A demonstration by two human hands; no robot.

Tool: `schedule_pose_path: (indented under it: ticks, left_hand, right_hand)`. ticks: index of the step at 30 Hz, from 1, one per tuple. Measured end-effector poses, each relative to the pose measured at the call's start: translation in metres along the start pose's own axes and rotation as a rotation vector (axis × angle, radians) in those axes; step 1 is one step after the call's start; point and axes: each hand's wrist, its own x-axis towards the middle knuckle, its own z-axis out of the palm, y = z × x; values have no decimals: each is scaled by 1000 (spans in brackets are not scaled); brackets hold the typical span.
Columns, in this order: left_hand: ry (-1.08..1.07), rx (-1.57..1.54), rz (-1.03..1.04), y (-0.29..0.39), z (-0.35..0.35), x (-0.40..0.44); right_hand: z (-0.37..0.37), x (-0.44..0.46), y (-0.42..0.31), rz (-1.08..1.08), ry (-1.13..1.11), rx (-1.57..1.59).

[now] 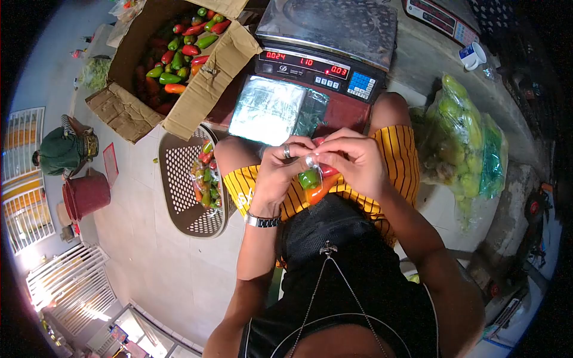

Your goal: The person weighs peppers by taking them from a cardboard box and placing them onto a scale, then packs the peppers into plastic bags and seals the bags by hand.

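Note:
Over my lap, a clear plastic bag of peppers (315, 186) hangs from my fingers, with green, orange and red ones showing through. My left hand (285, 164), with a ring and a metal watch at the wrist, pinches the bag's top from one side. From the other side my right hand (355, 158) pinches the same top, its fingertips meeting the left ones. Exactly how the plastic lies between the fingertips is hidden. Just beyond my hands lies a stack of clear plastic bags (267, 110), in front of a digital scale (316, 68) with lit red numbers.
A cardboard box (206, 89) of red and green peppers stands at the back left. Below it, a perforated basket (179, 164) holds several bagged peppers. Large bags of green vegetables (459, 137) are at right, near a mug (472, 56). Another person (62, 146) bends near a red bucket (86, 196).

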Motion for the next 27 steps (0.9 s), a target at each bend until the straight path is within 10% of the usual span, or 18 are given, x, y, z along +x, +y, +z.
schedule_pose_path:
  ticks: [17,24,27]
  left_hand:
    - [-13,-240,-115,0,6,1]
    - [36,268,-62,-11,5,16]
    - [254,774,150,-22,16,26]
  right_hand:
    - [5,-2,1,-371,182,-361]
    - [-12,9,9,-326,206,-599]
    - [-1,-2,23,136,88,-399]
